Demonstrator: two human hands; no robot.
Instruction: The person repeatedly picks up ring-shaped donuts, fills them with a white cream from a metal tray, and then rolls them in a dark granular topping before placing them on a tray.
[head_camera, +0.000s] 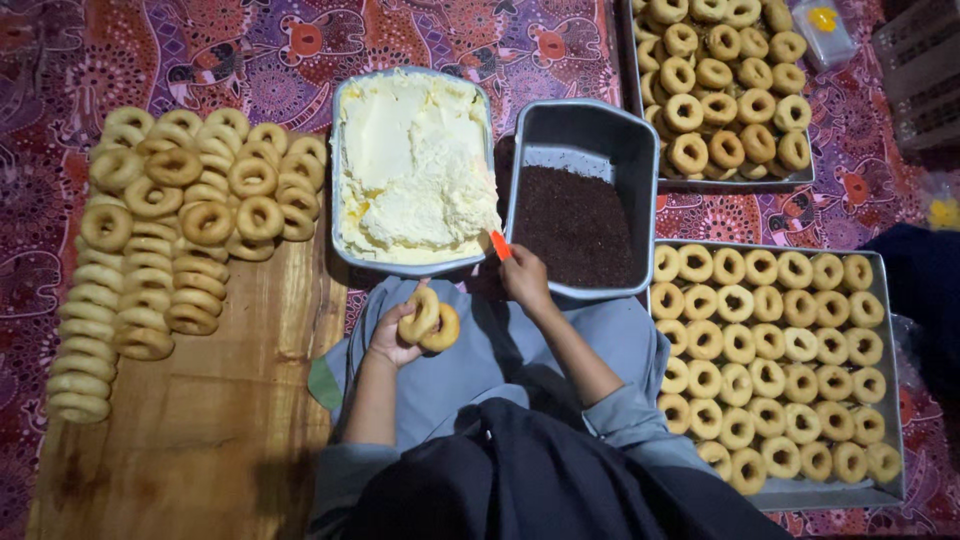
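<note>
1. Left hand (392, 340), centre of frame, is gripping a split doughnut (430, 322), fingers curled around it, the two halves fanning open above the lap.
2. Right hand (522, 275) is closing on an orange-handled spreader (499, 244); its blade is reaching into the lower right corner of the cream tray (345, 150), upper centre. The blade tip is hidden in the cream.
3. Step in hand, as I read it: loading cream onto the spreader for the opened doughnut.
4. The next move is calling for bringing the blade back down to the left hand and wiping it between the halves without dropping cream on the grey cloth.
5. The dark sprinkle tin (640, 150) is sitting just right of the cream tray, touching it.
6. Plain rings are stacking up on the wooden board (200, 440) at left; two trays of doughnuts (770, 360) are filling the right side.
</note>
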